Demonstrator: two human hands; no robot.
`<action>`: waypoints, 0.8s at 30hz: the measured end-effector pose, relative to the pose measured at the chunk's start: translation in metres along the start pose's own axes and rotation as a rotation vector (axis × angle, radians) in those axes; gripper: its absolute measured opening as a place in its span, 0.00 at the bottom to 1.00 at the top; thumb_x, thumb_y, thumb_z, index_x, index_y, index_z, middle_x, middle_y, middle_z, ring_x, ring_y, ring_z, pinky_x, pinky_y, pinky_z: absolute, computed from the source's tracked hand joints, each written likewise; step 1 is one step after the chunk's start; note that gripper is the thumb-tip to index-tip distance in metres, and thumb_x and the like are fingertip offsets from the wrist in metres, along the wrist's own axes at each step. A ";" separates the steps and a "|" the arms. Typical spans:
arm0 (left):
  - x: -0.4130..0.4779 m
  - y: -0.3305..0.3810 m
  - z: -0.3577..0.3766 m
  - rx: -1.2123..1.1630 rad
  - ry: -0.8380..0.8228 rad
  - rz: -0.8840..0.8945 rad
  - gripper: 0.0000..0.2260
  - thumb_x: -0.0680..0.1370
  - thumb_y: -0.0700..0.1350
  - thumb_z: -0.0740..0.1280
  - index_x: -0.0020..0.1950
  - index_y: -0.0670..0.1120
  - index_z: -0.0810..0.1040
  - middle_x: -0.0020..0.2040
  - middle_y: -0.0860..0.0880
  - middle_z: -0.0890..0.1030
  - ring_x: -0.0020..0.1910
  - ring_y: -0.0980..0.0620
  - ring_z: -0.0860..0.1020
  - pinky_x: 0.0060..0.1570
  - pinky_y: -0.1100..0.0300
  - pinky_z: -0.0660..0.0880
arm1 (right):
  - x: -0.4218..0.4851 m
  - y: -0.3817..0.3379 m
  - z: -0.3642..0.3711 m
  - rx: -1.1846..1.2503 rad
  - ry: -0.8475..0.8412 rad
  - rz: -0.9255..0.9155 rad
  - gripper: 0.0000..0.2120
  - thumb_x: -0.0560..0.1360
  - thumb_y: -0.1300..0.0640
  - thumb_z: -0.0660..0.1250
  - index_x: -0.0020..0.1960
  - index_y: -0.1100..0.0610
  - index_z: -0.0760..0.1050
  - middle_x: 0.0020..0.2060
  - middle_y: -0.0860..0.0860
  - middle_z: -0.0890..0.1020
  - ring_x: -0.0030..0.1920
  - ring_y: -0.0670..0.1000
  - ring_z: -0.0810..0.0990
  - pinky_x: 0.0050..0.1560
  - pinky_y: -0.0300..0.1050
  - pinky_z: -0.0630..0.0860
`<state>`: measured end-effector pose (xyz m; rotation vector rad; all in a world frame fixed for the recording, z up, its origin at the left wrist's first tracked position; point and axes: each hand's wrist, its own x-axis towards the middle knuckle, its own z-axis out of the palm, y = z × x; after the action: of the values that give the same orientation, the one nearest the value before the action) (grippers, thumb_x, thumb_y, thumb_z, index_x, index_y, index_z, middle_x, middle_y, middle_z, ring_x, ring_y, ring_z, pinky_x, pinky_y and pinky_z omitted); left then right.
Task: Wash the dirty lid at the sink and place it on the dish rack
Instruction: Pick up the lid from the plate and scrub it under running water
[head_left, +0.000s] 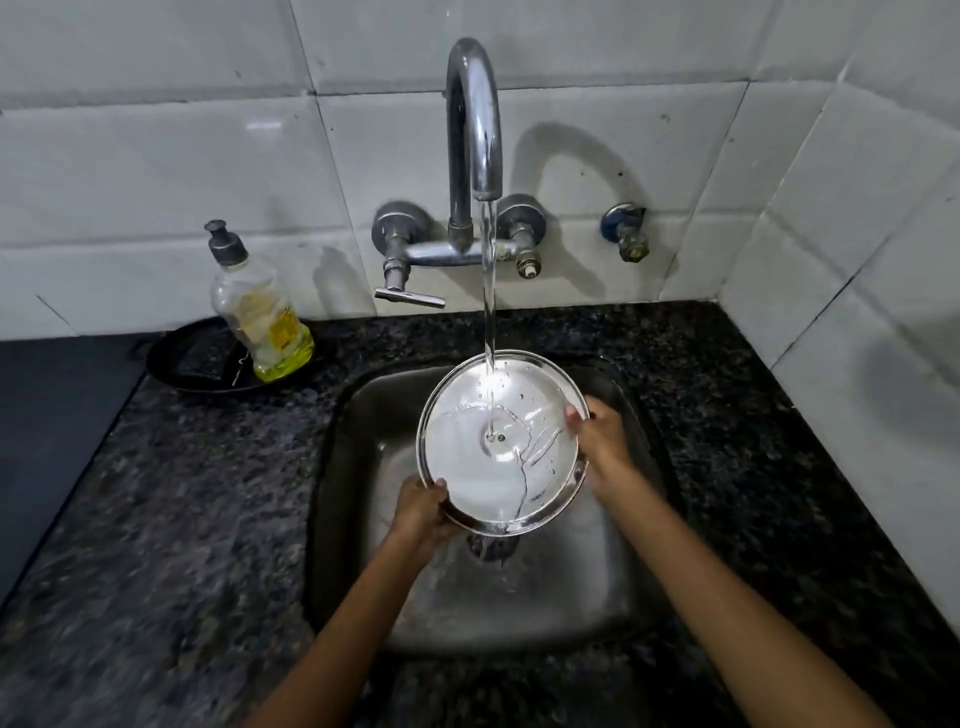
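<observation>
The sink (613, 597) is set into the table (171, 519), with the faucet (474, 130) on the far wall above it. The lid (501, 441) is held over the sink under the water stream, the left hand (423, 506) at its near-left rim and the right hand (597, 431) at its right rim. Far left on the table, a soap bottle (260, 312) stands on a tray (182, 358).

Two bare forearms, left hand (422, 506) and right hand (602, 431) (no sleeves visible).
</observation>
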<state>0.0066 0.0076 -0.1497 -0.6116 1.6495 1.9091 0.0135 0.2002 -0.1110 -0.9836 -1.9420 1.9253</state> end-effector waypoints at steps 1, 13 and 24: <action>0.000 0.001 -0.002 -0.015 0.006 0.025 0.08 0.78 0.34 0.55 0.47 0.43 0.71 0.39 0.44 0.75 0.34 0.48 0.77 0.26 0.58 0.78 | -0.001 0.003 0.001 -0.065 0.013 -0.044 0.11 0.75 0.65 0.62 0.57 0.64 0.74 0.43 0.58 0.81 0.44 0.56 0.78 0.43 0.44 0.73; -0.027 0.022 -0.017 0.089 0.033 0.305 0.11 0.76 0.31 0.58 0.50 0.43 0.77 0.36 0.45 0.80 0.26 0.55 0.79 0.23 0.60 0.77 | -0.045 0.030 0.072 -1.132 -0.459 -0.857 0.31 0.74 0.40 0.42 0.75 0.48 0.49 0.77 0.50 0.48 0.76 0.54 0.41 0.71 0.67 0.40; 0.012 0.005 -0.036 -0.322 0.195 0.059 0.15 0.75 0.30 0.54 0.40 0.45 0.76 0.21 0.52 0.79 0.19 0.54 0.76 0.18 0.63 0.74 | -0.026 0.010 0.017 -1.467 -0.384 -1.226 0.30 0.73 0.37 0.50 0.56 0.57 0.78 0.57 0.57 0.82 0.63 0.58 0.76 0.70 0.65 0.48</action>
<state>-0.0065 -0.0271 -0.1591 -0.9111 1.4961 2.2412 0.0256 0.1700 -0.1144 0.5678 -2.9010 -0.1495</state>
